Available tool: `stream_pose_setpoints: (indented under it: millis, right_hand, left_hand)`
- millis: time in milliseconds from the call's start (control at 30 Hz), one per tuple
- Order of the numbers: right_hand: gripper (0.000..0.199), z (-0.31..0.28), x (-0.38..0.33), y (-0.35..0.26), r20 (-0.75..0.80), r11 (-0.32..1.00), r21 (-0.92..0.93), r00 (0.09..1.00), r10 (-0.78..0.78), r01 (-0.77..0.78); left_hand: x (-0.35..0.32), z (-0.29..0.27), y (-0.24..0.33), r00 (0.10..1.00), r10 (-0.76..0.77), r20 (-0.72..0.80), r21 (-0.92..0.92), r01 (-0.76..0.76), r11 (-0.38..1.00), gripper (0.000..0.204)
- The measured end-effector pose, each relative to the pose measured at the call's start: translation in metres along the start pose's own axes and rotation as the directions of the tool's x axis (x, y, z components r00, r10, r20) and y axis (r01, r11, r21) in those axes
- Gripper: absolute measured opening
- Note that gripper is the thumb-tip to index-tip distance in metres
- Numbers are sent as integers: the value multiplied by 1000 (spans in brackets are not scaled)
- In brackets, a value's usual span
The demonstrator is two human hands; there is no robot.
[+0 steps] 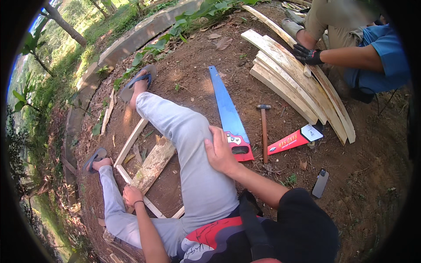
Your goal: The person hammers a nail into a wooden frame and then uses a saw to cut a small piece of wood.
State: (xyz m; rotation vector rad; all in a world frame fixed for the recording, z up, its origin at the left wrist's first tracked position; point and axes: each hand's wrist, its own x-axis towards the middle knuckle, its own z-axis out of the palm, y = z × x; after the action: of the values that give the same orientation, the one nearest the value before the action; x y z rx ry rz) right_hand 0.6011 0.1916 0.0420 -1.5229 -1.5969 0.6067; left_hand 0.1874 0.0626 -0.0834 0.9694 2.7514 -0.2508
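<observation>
Resting flat and empty on the raised knee, the right hand (pixel 220 151) lies just beside the handsaw (pixel 229 115), whose blade runs away up-left from its red handle, while the left hand (pixel 132 194) grips the white frame (pixel 131 141)

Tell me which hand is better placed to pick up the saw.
Right. The right hand rests on the knee, just beside the saw handle, and looks free. The left hand is down on the wooden frame, across the leg from it.
</observation>
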Motion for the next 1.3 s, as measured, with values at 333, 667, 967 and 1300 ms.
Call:
stream_pose_setpoints:
  millis: [333,667,967,1300]
  right_hand:
    - [38,-7,-1,-24,35,987,-160,999,27,-21]
    - [39,27,-17,-112,224,781,-594,972,-71,194]
    - [38,26,-19,-103,228,773,-597,969,-94,215]
    - [38,31,-20,-105,217,758,-617,972,-95,212]
  left_hand:
    - [-4,5,15,999,-34,-29,-18,34,999,33]
    - [7,5,1,999,-25,-23,-98,23,995,29]
    - [9,11,5,998,-61,5,-98,61,993,29]
    - [2,-6,11,997,-59,46,-115,64,991,32]
